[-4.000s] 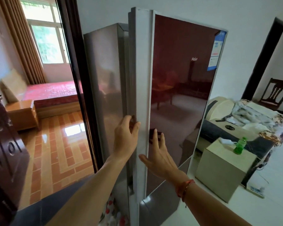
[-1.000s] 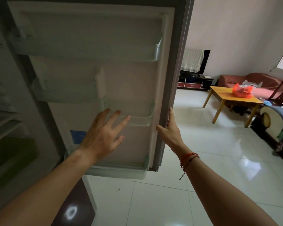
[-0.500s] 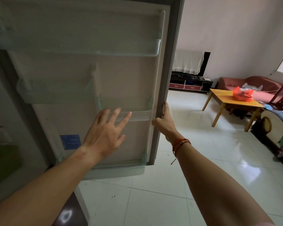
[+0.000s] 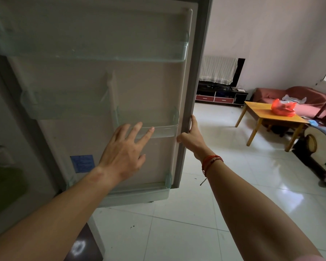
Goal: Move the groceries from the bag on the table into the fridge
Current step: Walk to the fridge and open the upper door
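The fridge door [image 4: 151, 87] stands wide open in front of me, its inner side with clear shelf bins facing me. My left hand [image 4: 123, 153] is spread flat, fingers apart, against the door's inner panel near a small bin. My right hand [image 4: 189, 135] grips the door's outer edge, thumb on the inside. The fridge interior [image 4: 6, 181] shows dimly at the far left. Across the room a red plastic bag [image 4: 282, 109] sits on a low wooden table [image 4: 262, 112].
White tiled floor [image 4: 224, 185] stretches between the fridge and the table. A red sofa [image 4: 290, 95] stands behind the table, a TV cabinet [image 4: 220, 96] along the far wall, and a padded seat [image 4: 316, 146] and chair at the right edge.
The door has swung a little further open and the view has shifted right; both hands stay on the door.
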`<state>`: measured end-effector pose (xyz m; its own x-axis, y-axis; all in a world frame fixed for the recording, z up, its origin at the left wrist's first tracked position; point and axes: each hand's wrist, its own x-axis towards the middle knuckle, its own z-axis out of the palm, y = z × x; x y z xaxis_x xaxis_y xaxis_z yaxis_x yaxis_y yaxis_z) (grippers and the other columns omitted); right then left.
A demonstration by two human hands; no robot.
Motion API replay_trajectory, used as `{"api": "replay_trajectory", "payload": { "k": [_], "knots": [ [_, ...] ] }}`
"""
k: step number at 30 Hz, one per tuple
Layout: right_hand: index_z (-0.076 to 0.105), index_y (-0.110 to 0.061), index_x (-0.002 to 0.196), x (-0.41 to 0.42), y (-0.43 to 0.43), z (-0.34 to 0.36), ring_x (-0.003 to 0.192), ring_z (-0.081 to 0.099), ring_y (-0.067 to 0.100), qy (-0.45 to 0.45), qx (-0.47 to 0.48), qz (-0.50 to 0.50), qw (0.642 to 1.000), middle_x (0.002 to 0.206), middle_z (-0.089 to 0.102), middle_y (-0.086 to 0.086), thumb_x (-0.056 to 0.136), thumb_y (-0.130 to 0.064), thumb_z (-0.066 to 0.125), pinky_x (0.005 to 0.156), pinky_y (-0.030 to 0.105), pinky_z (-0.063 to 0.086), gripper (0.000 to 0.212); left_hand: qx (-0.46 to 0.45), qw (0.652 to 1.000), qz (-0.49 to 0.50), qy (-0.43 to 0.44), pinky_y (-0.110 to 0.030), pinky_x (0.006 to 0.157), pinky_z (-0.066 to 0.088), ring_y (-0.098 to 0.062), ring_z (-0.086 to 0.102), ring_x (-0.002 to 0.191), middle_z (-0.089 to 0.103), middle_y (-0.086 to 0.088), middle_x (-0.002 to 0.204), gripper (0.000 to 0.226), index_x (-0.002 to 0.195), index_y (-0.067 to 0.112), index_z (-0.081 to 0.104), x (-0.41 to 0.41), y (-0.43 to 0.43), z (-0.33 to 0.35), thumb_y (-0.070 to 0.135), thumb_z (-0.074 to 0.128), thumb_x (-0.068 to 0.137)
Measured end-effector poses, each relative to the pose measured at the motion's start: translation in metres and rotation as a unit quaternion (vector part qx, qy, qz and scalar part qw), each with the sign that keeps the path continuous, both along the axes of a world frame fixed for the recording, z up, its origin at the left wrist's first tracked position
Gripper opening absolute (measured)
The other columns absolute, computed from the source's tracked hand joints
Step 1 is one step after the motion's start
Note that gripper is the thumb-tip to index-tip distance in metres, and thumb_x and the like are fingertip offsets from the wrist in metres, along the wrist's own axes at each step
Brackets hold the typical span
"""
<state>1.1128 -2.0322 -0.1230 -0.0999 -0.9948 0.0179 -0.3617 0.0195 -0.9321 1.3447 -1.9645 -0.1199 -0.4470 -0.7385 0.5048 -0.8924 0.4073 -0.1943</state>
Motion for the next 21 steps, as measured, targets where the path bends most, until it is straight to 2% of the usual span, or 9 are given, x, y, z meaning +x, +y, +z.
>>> {"api": "replay_trajectory", "payload": {
  "k": [2,4,7,10,12,15,19,21],
  "knots": [
    [0.002,-0.027,0.16,-0.001,0.007,0.005,0.143,0.037,0.039,0.028,0.005,-0.002,1.0,0.164,0.025,0.01,0.077,0.001,0.068,0.112,0.055,0.041,0.109,0.0,1.0,0.001,-0.002,-0.049,0.106,0.039,-0.041,0.045,0.127,0.042,-0.02,0.147,0.079,0.15,0.018,0.039,0.003,0.001,0.002,0.034,0.07,0.079],
    [0.004,-0.023,0.161,-0.004,0.014,0.006,0.143,0.037,0.036,0.062,0.003,-0.007,0.998,0.164,0.024,0.011,0.085,0.005,0.065,0.11,0.049,0.041,0.101,0.002,1.0,0.004,0.003,-0.048,0.105,0.041,-0.04,0.045,0.129,0.042,-0.021,0.148,0.077,0.149,0.016,0.041,0.006,0.004,0.005,0.034,0.07,0.08],
    [0.006,-0.023,0.161,-0.007,0.03,0.012,0.125,0.052,0.03,0.109,-0.013,-0.009,0.994,0.159,0.035,0.013,0.088,0.002,0.066,0.097,0.038,0.049,0.097,0.018,0.999,0.016,0.034,-0.05,0.105,0.041,-0.041,0.041,0.133,0.039,-0.02,0.15,0.074,0.15,0.016,0.038,0.01,0.013,0.009,0.034,0.068,0.085],
    [0.008,-0.022,0.161,-0.005,0.052,0.02,0.108,0.053,0.021,0.147,-0.023,-0.008,0.989,0.156,0.038,0.014,0.09,0.0,0.067,0.087,0.03,0.048,0.094,0.03,0.997,0.027,0.061,-0.051,0.104,0.042,-0.041,0.041,0.132,0.04,-0.02,0.149,0.071,0.15,0.019,0.04,0.015,0.026,0.013,0.037,0.067,0.086],
    [0.009,-0.024,0.161,0.0,0.07,0.025,0.11,0.054,0.025,0.175,-0.033,-0.006,0.984,0.153,0.04,0.016,0.089,-0.003,0.068,0.092,0.033,0.048,0.095,0.034,0.996,0.033,0.079,-0.05,0.104,0.042,-0.041,0.042,0.13,0.041,-0.019,0.149,0.07,0.15,0.019,0.04,0.019,0.037,0.016,0.041,0.064,0.088],
    [0.009,-0.027,0.16,0.01,0.096,0.031,0.134,0.044,0.035,0.212,-0.048,0.007,0.976,0.153,0.036,0.017,0.089,-0.013,0.07,0.108,0.045,0.042,0.095,0.033,0.993,0.042,0.103,-0.049,0.106,0.04,-0.039,0.04,0.132,0.04,-0.018,0.15,0.072,0.151,0.016,0.036,0.027,0.059,0.023,0.045,0.061,0.09],
    [0.01,-0.032,0.16,0.026,0.129,0.04,0.134,0.043,0.035,0.239,-0.066,0.035,0.968,0.148,0.039,0.015,0.09,-0.021,0.072,0.109,0.046,0.042,0.094,0.02,0.992,0.054,0.11,-0.048,0.108,0.04,-0.037,0.04,0.132,0.041,-0.017,0.149,0.076,0.151,0.011,0.034,0.049,0.093,0.033,0.05,0.057,0.09],
    [0.01,-0.032,0.16,0.036,0.146,0.045,0.13,0.046,0.034,0.26,-0.078,0.043,0.961,0.145,0.04,0.016,0.091,-0.025,0.072,0.106,0.045,0.045,0.093,0.015,0.991,0.07,0.115,-0.048,0.106,0.04,-0.036,0.042,0.13,0.043,-0.017,0.147,0.077,0.15,0.011,0.036,0.063,0.113,0.036,0.056,0.049,0.089]
  ]
}}
